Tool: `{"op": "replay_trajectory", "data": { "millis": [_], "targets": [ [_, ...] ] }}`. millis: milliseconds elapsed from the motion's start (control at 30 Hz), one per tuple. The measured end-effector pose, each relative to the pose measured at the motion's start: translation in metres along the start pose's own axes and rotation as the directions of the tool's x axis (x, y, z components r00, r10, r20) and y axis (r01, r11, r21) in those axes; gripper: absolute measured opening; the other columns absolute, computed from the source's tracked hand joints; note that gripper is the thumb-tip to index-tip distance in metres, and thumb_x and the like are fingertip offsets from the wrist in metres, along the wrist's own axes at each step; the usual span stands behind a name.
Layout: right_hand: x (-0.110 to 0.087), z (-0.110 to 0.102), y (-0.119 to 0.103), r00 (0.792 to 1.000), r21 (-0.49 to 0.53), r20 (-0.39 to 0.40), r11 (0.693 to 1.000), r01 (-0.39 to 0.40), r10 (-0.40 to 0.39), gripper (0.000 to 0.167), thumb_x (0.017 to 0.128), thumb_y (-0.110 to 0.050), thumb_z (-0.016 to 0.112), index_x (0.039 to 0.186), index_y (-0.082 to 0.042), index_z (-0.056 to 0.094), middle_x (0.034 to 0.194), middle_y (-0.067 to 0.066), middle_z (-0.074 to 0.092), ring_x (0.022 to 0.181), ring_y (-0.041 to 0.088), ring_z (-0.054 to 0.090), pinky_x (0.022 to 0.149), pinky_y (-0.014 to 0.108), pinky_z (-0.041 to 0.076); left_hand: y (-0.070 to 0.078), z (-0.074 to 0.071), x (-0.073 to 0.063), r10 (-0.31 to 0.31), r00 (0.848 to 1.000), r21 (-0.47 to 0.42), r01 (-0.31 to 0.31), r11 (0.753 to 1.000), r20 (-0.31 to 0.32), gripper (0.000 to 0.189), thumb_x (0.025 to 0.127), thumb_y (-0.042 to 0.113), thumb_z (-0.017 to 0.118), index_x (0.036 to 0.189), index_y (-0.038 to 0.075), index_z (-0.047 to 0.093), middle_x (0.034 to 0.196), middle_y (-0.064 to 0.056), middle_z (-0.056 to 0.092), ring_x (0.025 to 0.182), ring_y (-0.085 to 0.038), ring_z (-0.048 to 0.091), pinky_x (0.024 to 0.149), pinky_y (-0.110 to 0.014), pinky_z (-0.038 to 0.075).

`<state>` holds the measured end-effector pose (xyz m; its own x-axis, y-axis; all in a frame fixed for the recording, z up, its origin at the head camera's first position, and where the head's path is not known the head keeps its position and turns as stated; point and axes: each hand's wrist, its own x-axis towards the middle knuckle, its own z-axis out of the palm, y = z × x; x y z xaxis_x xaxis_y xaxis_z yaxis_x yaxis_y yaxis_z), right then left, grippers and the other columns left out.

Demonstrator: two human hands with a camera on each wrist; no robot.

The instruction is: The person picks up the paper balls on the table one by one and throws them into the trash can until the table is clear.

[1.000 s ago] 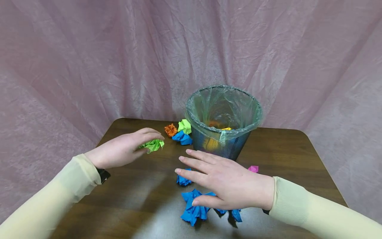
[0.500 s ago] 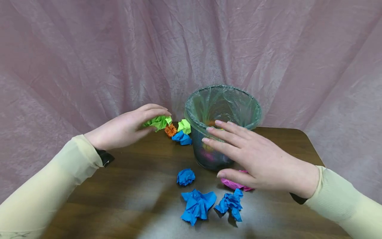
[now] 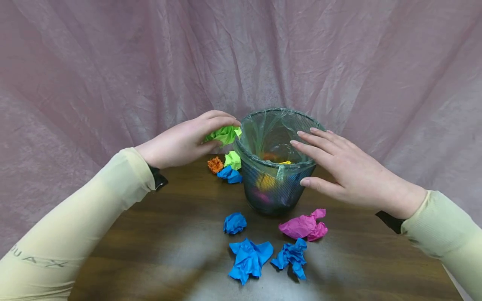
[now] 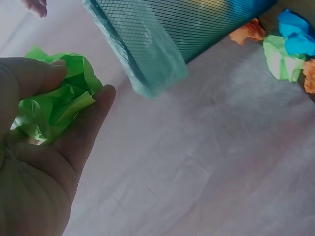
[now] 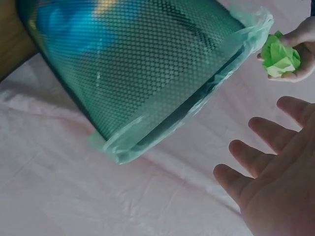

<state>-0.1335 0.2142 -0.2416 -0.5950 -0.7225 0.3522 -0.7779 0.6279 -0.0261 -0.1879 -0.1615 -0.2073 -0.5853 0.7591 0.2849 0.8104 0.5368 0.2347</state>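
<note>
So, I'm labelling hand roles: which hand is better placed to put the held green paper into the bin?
Probably the left hand: it grips the crumpled green paper beside the bin, near its opening. The right hand, on the bin's other side, holds nothing.

Crumpled green paper (image 4: 59, 104) in hand (image 4: 38, 179) near bin (image 4: 182, 29)

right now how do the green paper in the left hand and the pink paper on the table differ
Colour: the green paper is bright lime, while the pink paper is a strong magenta.
Support: the left hand grips the green paper; the pink paper lies on the table.
Place: the green paper is raised beside the bin's rim; the pink paper lies in front of its base.
Shared: both are crumpled and outside the bin.
</note>
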Motion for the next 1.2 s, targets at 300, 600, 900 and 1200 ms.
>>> {"op": "replay_trajectory", "data": {
  "millis": [300, 600, 900, 1200],
  "targets": [
    [-0.001, -0.001, 0.012, 1.0, -0.01, -0.001, 1.0, -0.023, 0.023, 0.076, 0.097, -0.043, 0.07, 0.161, -0.019, 0.037, 0.165, 0.003, 0.032, 0.152, 0.032, 0.026, 0.122, 0.051, 0.02, 0.006, 0.004, 0.033, 0.019, 0.999, -0.014, -0.018, 1.0, 0.029, 0.056, 0.101, 0.005, 0.062, 0.152, 0.021, 0.047, 0.15, 0.006, 0.044, 0.135, -0.008, 0.043, 0.107, -0.031, 0.043],
    [-0.004, -0.003, 0.018, 0.997, 0.0, 0.015, 0.997, -0.072, 0.072, 0.076, 0.097, -0.045, 0.07, 0.161, -0.021, 0.037, 0.165, 0.003, 0.032, 0.151, 0.034, 0.027, 0.121, 0.052, 0.021, 0.01, 0.013, 0.064, 0.006, 0.997, -0.029, -0.004, 1.0, 0.082, 0.053, 0.104, 0.009, 0.058, 0.153, 0.023, 0.045, 0.151, 0.006, 0.043, 0.135, -0.007, 0.042, 0.109, -0.031, 0.042],
    [-0.004, -0.004, 0.023, 0.994, -0.002, 0.028, 0.995, -0.102, 0.102, 0.076, 0.097, -0.046, 0.069, 0.161, -0.021, 0.035, 0.163, 0.009, 0.035, 0.152, 0.032, 0.026, 0.119, 0.055, 0.024, 0.013, 0.023, 0.087, -0.05, 0.985, -0.036, 0.057, 0.998, 0.167, 0.055, 0.105, 0.013, 0.058, 0.155, 0.028, 0.041, 0.154, 0.008, 0.038, 0.136, -0.005, 0.042, 0.108, -0.026, 0.04],
    [-0.004, -0.002, 0.028, 0.99, -0.007, 0.046, 0.991, -0.135, 0.135, 0.075, 0.098, -0.047, 0.067, 0.161, -0.022, 0.035, 0.163, 0.01, 0.035, 0.152, 0.033, 0.025, 0.118, 0.057, 0.025, 0.014, 0.036, 0.104, -0.08, 0.966, -0.042, 0.093, 0.995, 0.247, 0.056, 0.105, 0.014, 0.057, 0.157, 0.027, 0.039, 0.155, 0.004, 0.037, 0.136, -0.008, 0.044, 0.107, -0.027, 0.041]
  ]
}}
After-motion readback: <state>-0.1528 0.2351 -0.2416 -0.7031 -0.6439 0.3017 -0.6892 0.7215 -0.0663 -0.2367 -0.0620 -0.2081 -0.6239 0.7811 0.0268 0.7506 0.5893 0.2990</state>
